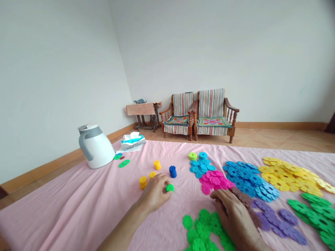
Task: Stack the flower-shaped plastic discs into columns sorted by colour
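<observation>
My left hand (155, 192) rests on the pink tablecloth (78, 205) with fingers curled onto a small green stack of flower discs (170, 188). Around it stand short stacks: yellow (143, 182), a smaller yellow (152, 174), another yellow (157, 165) and a blue one (172, 171). My right hand (235, 216) lies palm down, fingers together, on the brown discs (244, 198), between the loose green discs (202, 230) and the purple discs (280, 219). I see nothing gripped in it.
Piles of flat discs cover the right side: pink (214, 180), light blue (200, 166), blue (248, 179), yellow (290, 174), dark green (318, 212). A white kettle (94, 145) and a tissue pack (133, 142) stand at the far left. Two wooden armchairs (199, 115) stand beyond.
</observation>
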